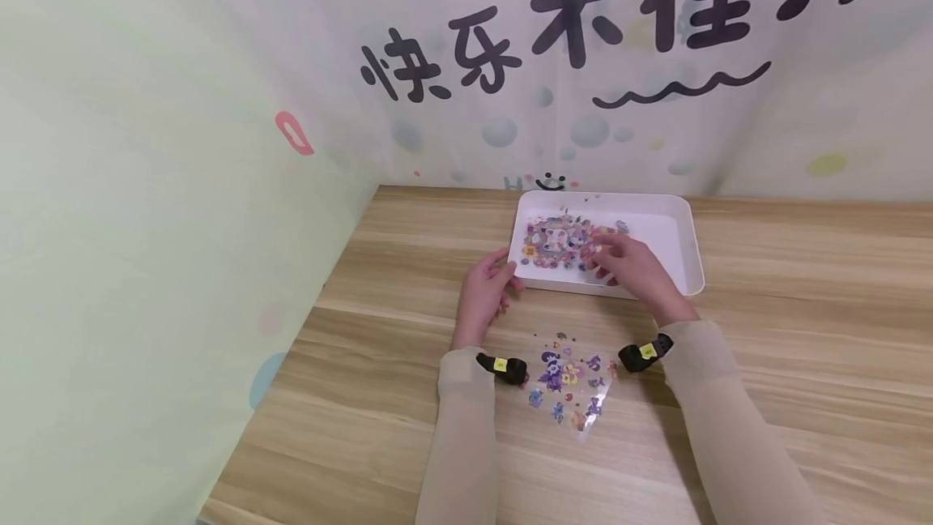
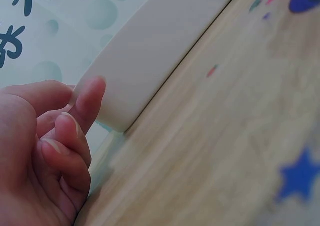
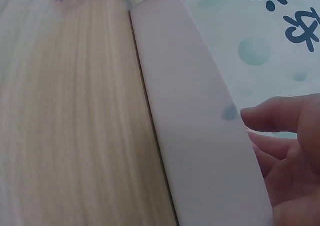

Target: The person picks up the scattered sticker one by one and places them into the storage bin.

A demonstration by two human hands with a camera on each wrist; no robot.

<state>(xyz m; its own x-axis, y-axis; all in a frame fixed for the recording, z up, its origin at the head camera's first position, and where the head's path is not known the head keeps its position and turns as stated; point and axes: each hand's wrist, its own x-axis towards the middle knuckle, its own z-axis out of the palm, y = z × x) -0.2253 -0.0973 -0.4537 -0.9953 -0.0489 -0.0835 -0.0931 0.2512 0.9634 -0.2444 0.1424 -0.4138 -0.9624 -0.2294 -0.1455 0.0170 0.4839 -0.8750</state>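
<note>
A white tray (image 1: 674, 245) holds clear sticker sheets (image 1: 557, 240) printed with small colourful figures, piled toward its left side. My left hand (image 1: 483, 294) is at the tray's front left corner. In the left wrist view, its thumb and a finger pinch the rim while the other fingers curl below. My right hand (image 1: 636, 270) reaches over the front wall, its fingertips on the right part of the sheets. In the right wrist view, the thumb lies at the rim and the other fingers are partly hidden behind the wall; I cannot tell whether they pinch a sheet.
Another clear sticker sheet (image 1: 568, 379), with purple, yellow and blue figures, lies on the wooden table (image 1: 379, 363) between my forearms. Printed cloth walls (image 1: 452, 136) rise behind the table and along its left. The tray stands near the back edge.
</note>
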